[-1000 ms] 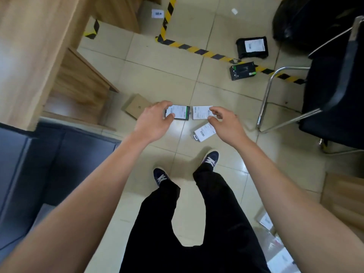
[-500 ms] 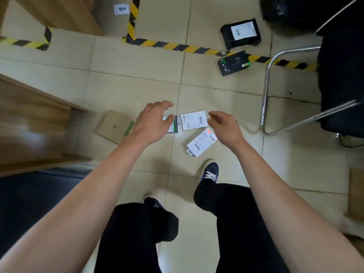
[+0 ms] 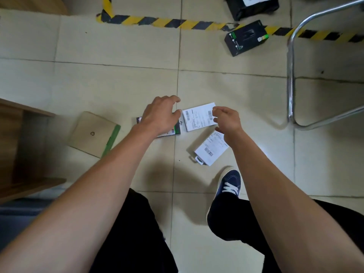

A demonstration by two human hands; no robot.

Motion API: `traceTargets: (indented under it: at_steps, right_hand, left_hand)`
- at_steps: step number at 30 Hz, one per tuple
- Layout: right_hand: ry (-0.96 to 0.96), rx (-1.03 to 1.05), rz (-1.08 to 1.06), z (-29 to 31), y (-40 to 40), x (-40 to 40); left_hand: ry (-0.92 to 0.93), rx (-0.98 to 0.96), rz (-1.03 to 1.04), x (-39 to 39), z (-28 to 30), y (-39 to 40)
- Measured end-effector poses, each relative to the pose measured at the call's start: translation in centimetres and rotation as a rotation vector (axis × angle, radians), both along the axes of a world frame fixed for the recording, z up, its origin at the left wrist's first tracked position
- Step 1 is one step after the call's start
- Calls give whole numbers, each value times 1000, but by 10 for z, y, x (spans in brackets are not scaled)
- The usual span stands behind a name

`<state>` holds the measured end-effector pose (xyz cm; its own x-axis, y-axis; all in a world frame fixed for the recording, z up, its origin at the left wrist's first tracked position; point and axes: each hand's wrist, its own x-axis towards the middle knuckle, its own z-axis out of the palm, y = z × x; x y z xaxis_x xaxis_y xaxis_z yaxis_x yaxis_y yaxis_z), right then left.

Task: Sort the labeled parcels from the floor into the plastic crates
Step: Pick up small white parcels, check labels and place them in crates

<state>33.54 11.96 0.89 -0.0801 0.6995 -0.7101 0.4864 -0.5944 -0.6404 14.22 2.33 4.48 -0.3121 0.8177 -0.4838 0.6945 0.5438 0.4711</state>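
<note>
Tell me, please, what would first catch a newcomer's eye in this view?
Two bare hands reaching to the tiled floor: the left hand over a green-edged parcel, the right hand at a white labelled parcel. Behind them, yellow-black tape crosses the floor beside a black box.

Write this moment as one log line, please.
phase: reaching | left hand: open over green-edged parcel | right hand: open at white labeled parcel | crates: unseen

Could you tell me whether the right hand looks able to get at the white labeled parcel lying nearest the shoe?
Probably yes: that white parcel lies flat on the floor right beside the right hand, with nothing on top of it; only the wrist overlaps its upper corner.
</note>
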Motion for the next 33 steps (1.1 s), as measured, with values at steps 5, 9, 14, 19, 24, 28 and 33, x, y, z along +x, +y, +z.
traceTargets:
  at_steps: [5, 9, 14, 19, 24, 28, 33]
  right_hand:
    - [3, -18, -88, -62, -9, 1]
    - [-58, 63, -97, -94, -9, -4]
    - [-92, 82, -69, -114, -23, -5]
    - [-184, 136, -104, -121, -39, 16]
    - [-474, 150, -27, -147, -57, 39]
    - [-558, 105, 132, -161, -76, 45]
    - [-577, 111, 182, -171, -94, 50]
  left_hand:
    - [-5, -42, 86, -19, -54, 11]
    - [42, -61, 8, -30, -86, 12]
    - [118, -173, -219, -49, -114, 11]
    - [191, -152, -361, -70, -122, 16]
    - [198, -161, -354, -73, -145, -10]
    - [204, -200, -406, -58, -168, -30]
    - [263, -244, -415, -51, -188, -49]
